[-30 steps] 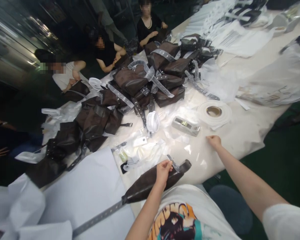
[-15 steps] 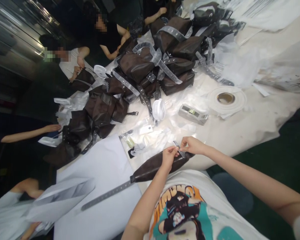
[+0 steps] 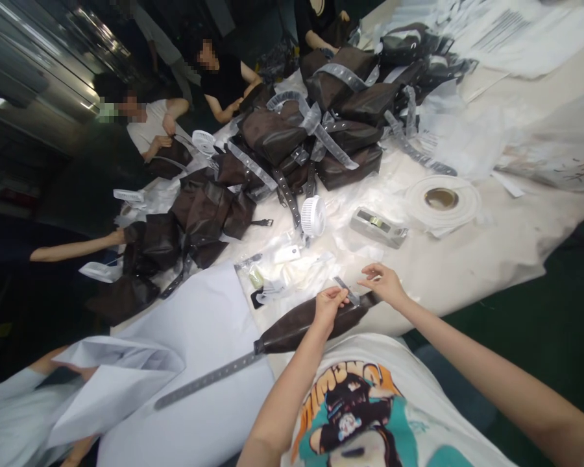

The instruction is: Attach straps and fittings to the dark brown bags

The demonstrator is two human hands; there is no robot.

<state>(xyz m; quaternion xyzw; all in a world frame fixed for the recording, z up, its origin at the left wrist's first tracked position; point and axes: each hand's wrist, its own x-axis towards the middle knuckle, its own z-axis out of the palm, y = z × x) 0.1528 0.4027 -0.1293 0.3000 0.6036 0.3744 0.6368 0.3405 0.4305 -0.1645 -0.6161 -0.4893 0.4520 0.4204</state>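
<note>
A dark brown leather-look bag (image 3: 292, 334) lies flat at the table edge in front of me. Its long strap (image 3: 209, 379), covered in a greyish film, stretches left over the white sheet. My left hand (image 3: 331, 308) rests above the bag and pinches a short, film-wrapped strip (image 3: 346, 291), perhaps a strap end. Just right of that strip, my right hand (image 3: 382, 283) hovers with thumb and forefinger apart. Nothing clearly shows between its fingers. A tape dispenser (image 3: 378, 227) stands beyond my right hand.
Brown bags with wrapped straps (image 3: 272, 133) are heaped across the table. A white roll (image 3: 442, 198), a small white fan (image 3: 313, 216) and clear plastic bags (image 3: 316, 263) lie nearer. Large white sheets (image 3: 209, 324) cover the left side, where a person handles one. Other people sit opposite.
My right hand has come off the strip and moved slightly right, its fingers parting. My left hand keeps its pinch. At left, the person's white sheet has been folded over further.
</note>
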